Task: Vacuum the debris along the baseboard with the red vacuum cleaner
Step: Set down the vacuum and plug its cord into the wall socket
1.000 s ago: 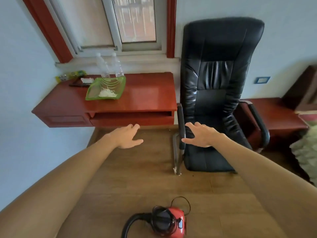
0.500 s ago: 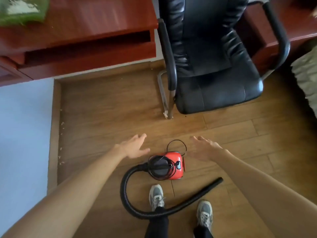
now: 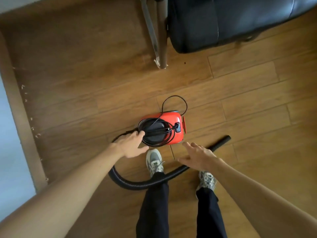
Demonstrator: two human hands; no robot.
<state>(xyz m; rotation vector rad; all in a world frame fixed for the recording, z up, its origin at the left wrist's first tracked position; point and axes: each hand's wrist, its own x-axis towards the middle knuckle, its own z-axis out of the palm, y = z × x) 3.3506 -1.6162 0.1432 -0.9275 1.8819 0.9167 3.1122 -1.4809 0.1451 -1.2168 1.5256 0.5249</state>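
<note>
Black hose (image 3: 137, 183) looped across shoes just short of red vacuum cleaner (image 3: 169, 129), trip risk; left hand (image 3: 131, 146) and right hand (image 3: 197, 156) spread, empty, nearing it; cord still wound on top; debris (image 3: 32, 128) along baseboard (image 3: 18, 117), well left.

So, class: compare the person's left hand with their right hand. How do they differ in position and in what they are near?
The left hand reaches the black cord coiled on the red vacuum cleaner; the right hand hovers over the black hose, away from the vacuum body. The left hand sits farther forward than the right. Both are open, palms down, gripping nothing.
</note>
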